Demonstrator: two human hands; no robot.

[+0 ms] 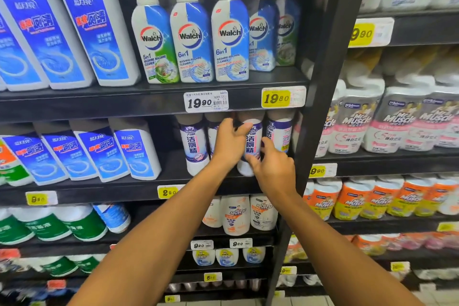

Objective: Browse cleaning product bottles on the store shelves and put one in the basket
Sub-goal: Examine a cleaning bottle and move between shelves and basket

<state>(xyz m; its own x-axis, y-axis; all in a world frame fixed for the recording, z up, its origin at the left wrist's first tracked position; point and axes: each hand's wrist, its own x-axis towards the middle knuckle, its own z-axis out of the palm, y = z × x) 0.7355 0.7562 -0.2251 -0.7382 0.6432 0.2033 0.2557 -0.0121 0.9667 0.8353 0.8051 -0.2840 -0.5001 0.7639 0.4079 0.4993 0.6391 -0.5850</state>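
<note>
- Black metal shelving [154,104] carries rows of plastic cleaning-product bottles on several levels, with a black upright post [330,77] dividing it from the next bay on the right.
- The white bottle with a purple-and-white label and large Chinese characters [252,143] stands upright on the second shelf from the top, third in a row of four like bottles, just below the white "19.90" price tag [205,102].
- The left hand [229,141] reaches in from below and grips this bottle at its upper label; the thumb is hooked across the front near the top and the fingers [224,125] curl round its left side.
- The right hand [272,165] holds the lower part of the same bottle; the thumb presses against the lower front and the fingers [269,143] wrap round its right side.
- A matching purple-labelled bottle [196,146] stands just to the left, another [279,134] just to the right beside the post, and one more is largely hidden behind the left hand.
- On the top shelf, white-capped blue-and-white "Walch" washing machine cleaner bottles [229,32] stand in a row above a yellow "19.80" price tag [283,97].
- Angular white bottles with blue labels [96,35] fill the left of the upper two shelves.
- White multipacks marked "Mr Muscle" [402,122] sit in the right-hand bay, with orange packs [372,199] one shelf lower.
- The basket does not appear in the head view.
</note>
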